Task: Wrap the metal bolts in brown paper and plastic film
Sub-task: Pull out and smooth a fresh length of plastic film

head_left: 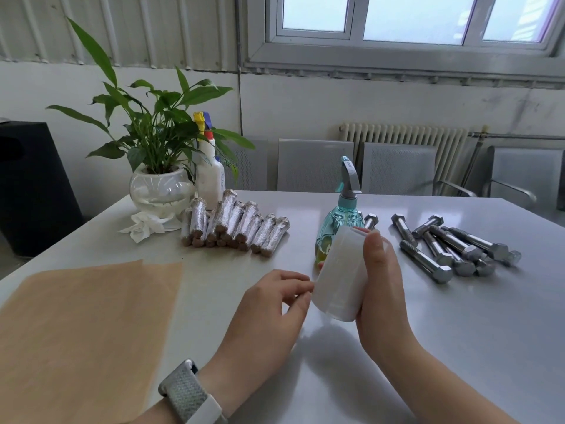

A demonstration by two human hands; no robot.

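My right hand (382,286) grips a white roll of plastic film (341,275) and holds it tilted above the table's middle. The fingertips of my left hand (272,307) pinch at the roll's left edge. Several bare metal bolts (449,249) lie in a loose heap at the right. A pile of several bolts wrapped in paper and film (235,224) lies at the back left. A sheet of brown paper (76,332) lies flat at the front left.
A teal spray bottle (339,218) stands just behind the roll. A potted plant in a glass bowl (159,185), a white bottle (211,175) and a crumpled tissue (146,226) sit at the back left. Metal chairs (397,169) line the table's far side.
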